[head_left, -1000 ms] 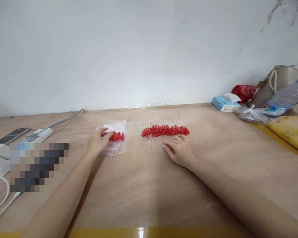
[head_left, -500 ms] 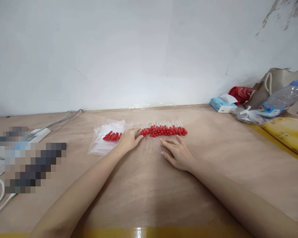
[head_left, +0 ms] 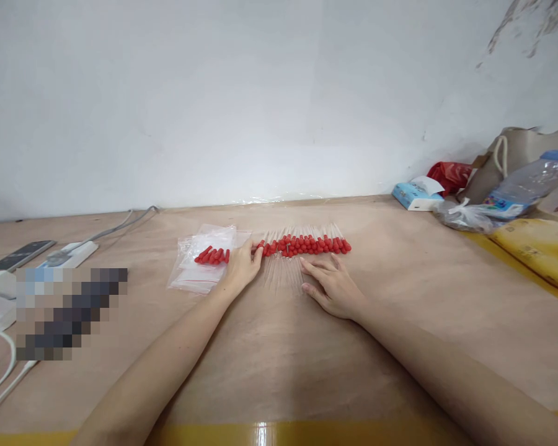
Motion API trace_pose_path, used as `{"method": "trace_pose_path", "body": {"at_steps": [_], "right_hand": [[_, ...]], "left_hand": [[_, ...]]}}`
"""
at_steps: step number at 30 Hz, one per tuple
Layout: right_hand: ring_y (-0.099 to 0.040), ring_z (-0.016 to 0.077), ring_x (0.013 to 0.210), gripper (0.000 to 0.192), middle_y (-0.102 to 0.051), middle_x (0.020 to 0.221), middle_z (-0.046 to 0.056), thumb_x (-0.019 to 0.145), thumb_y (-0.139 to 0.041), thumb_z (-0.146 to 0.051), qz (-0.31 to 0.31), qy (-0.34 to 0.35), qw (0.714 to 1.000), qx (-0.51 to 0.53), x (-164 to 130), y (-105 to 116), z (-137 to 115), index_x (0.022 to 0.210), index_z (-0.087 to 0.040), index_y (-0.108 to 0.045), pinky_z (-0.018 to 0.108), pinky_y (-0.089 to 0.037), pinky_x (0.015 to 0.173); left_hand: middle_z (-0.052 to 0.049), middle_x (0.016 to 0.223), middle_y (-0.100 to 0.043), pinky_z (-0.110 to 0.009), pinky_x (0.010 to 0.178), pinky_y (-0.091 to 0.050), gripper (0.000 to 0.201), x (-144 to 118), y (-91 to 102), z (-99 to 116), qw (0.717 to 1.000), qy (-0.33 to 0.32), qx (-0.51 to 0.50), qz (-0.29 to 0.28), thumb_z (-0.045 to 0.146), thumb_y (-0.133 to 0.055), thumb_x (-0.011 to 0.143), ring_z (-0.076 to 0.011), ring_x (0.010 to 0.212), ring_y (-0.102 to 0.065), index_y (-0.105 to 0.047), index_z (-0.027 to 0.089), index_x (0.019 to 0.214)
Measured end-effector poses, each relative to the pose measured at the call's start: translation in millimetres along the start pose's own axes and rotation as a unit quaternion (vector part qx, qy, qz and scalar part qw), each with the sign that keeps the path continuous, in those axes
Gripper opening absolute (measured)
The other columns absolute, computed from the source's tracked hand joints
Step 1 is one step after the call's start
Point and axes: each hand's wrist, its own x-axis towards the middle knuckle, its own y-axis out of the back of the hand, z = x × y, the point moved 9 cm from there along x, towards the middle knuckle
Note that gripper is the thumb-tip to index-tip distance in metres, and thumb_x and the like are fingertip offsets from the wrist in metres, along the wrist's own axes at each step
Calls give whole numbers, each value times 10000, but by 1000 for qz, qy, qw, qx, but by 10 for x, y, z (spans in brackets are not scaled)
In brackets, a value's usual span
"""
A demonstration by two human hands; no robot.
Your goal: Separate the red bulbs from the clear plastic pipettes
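Glass droppers with red rubber bulbs (head_left: 307, 245) lie side by side in a row on the brown table, with thin clear tubes pointing both away from me and toward me. At the row's left end my left hand (head_left: 243, 266) has its thumb and index finger around one red bulb. My right hand (head_left: 333, 288) rests low on the table, fingers apart, its fingertips beside the clear tubes (head_left: 283, 275) on the near side. Left of my left hand, more red bulbs (head_left: 211, 255) lie on clear zip bags (head_left: 186, 272); my hand partly hides them.
A power strip (head_left: 74, 253) with cables, a phone (head_left: 21, 255) and a pixelated dark object (head_left: 79, 310) lie left. At right are a tissue pack (head_left: 416, 195), a tied plastic bag (head_left: 465, 215), a plastic bottle (head_left: 530, 183) and a yellow packet (head_left: 537, 251). A white wall (head_left: 260, 99) stands behind.
My left hand has shifted slightly left, and a red bulb now shows between its thumb and index finger. My right hand stays in nearly the same place.
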Motion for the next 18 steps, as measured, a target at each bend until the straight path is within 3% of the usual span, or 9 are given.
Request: {"method": "trace_pose_path", "body": {"at_steps": [6,10,14,16,18], "right_hand": [[-496,203,1092,529,-623,1062,87,872,-402,-373,4,3,1000,-5,-5,1,-3,1357,-206,-274,543,-213,1013],[-455,213,1144,567,-536,1211,111,872,-391,-386,16,-11,1000,-4,-1,18,28,1378,-199,-217,524,-226,1013],[-289,238,1274,656,-280,1410,127,839,-431,-443,78,-20,997,-21,-4,135,56,1389,-181,-190,478,-237,1021],[-291,247,1270,632,-310,1397,120,819,-465,-461,98,-1,995,-32,-6,181,25,1363,-202,-275,476,-227,1023],[-362,240,1219,473,-460,1298,85,817,-490,-439,109,31,993,-34,-8,209,-33,1249,-248,-459,472,-217,1020]], "left_hand": [[-45,916,-677,-295,768,-479,171,-137,237,12,998,13,-19,54,281,-449,829,-188,876,-634,-565,182,907],[-41,931,-659,-291,798,-466,170,-375,428,161,994,-66,-52,76,265,-463,831,-170,900,-610,-561,188,946],[-34,929,-660,-347,931,-396,157,-650,358,507,973,-220,-73,-13,196,-493,821,-151,911,-594,-568,193,959],[-28,923,-669,-369,947,-375,171,-742,272,639,958,-271,-72,-59,175,-492,823,-144,903,-597,-568,202,974],[-30,932,-673,-377,932,-378,172,-779,195,722,947,-302,-73,-85,168,-481,831,-147,914,-594,-572,209,970]]}}
